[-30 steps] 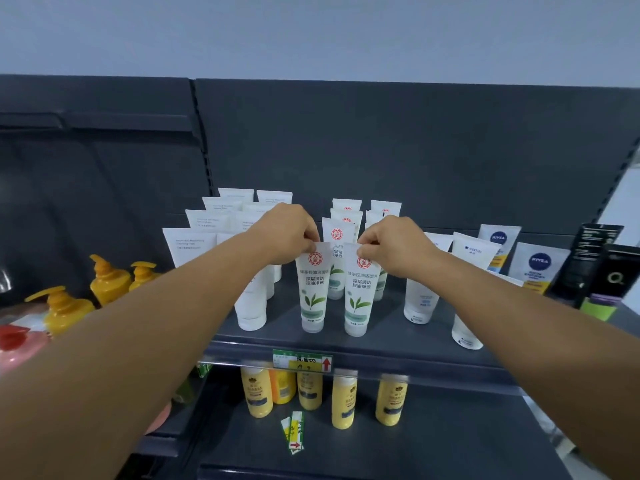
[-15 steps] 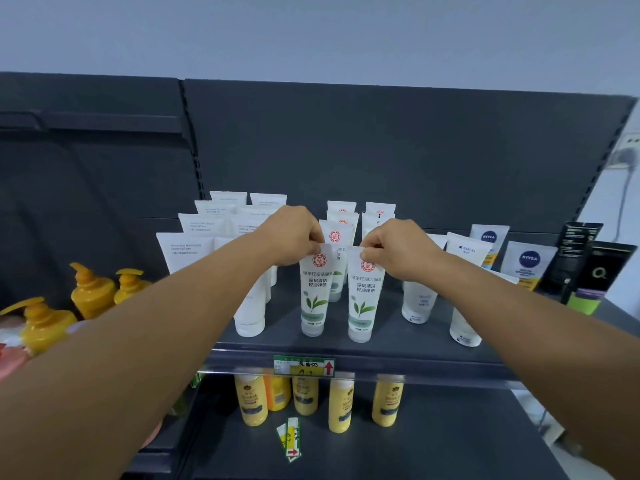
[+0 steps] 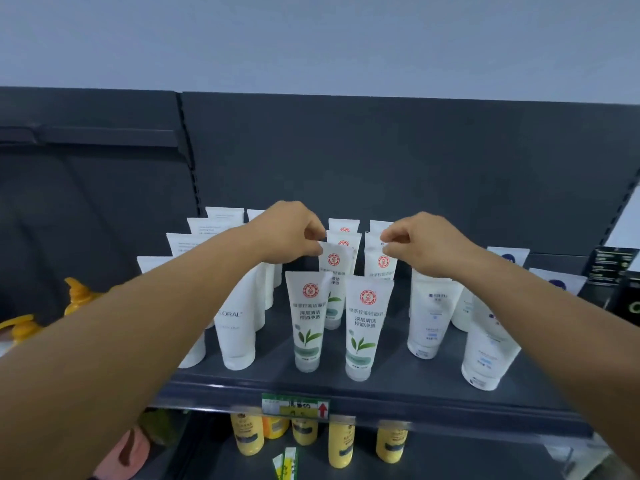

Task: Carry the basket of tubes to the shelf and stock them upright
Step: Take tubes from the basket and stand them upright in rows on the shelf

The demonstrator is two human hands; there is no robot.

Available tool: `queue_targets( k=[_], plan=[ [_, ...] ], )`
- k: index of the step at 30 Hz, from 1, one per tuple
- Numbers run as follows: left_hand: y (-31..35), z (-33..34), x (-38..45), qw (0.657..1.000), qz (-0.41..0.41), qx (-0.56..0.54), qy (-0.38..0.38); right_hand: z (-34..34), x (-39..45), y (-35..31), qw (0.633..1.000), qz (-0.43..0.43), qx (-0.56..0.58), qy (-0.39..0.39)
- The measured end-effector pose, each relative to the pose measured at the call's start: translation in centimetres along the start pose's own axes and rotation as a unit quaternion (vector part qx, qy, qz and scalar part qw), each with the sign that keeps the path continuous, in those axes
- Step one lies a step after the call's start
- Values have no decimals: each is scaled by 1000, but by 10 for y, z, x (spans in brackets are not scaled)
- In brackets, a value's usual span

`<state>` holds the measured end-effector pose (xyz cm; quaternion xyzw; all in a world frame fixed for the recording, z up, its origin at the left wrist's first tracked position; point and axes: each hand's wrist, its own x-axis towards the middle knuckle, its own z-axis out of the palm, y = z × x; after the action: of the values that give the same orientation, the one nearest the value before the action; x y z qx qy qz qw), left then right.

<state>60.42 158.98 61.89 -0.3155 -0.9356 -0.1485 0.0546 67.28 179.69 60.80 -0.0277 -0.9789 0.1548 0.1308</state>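
The left hand (image 3: 292, 233) is pinching the top edge of a green-leaf tube (image 3: 335, 271) in the second row. The right hand (image 3: 420, 242) is pinching the top of the tube beside it (image 3: 381, 263). Both tubes are standing up on the dark shelf (image 3: 398, 393), just behind two front tubes (image 3: 308, 320) that are standing free. White tubes (image 3: 237, 323) are sitting to the left, and yellow bottles (image 3: 341, 445) are standing on the shelf below.

Left hand (image 3: 289, 233) and right hand (image 3: 420, 242) pinching second-row tubes (image 3: 334, 261), dark shelf (image 3: 381, 403)
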Motion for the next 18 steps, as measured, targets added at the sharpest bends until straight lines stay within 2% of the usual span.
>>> queue_targets(
  k=[5, 12, 18],
  plan=[
    [0, 19, 38, 992, 37, 110, -44, 8, 29, 13, 995, -1, -86, -42],
    [0, 31, 64, 990, 28, 126, -60, 17, 51, 16, 993, -19, -93, -70],
    [-9, 28, 67, 989, 17, 138, -59, 20, 53, 13, 994, -31, -81, -62]
  ],
)
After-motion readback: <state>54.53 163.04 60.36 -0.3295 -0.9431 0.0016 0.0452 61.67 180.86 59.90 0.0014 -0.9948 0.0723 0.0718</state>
